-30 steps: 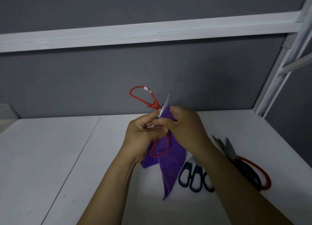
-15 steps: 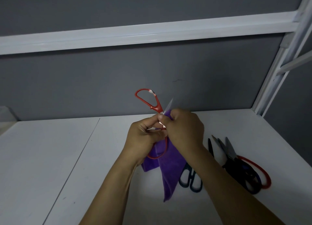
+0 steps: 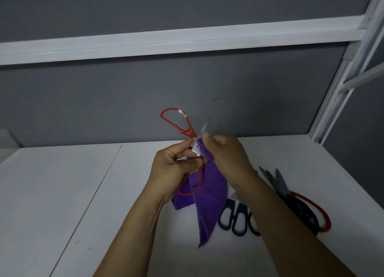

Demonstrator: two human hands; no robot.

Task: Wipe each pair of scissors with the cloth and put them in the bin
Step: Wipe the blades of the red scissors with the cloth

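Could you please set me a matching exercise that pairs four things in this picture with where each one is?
Things:
1. red scissors
2. cloth
3. blue scissors
4. rail

Places:
A. lying on the table
B. fixed along the grey wall
C. gripped in the left hand, off the table
D. hanging from the right hand

Pairs: 1-C, 2-D, 3-A, 4-B.
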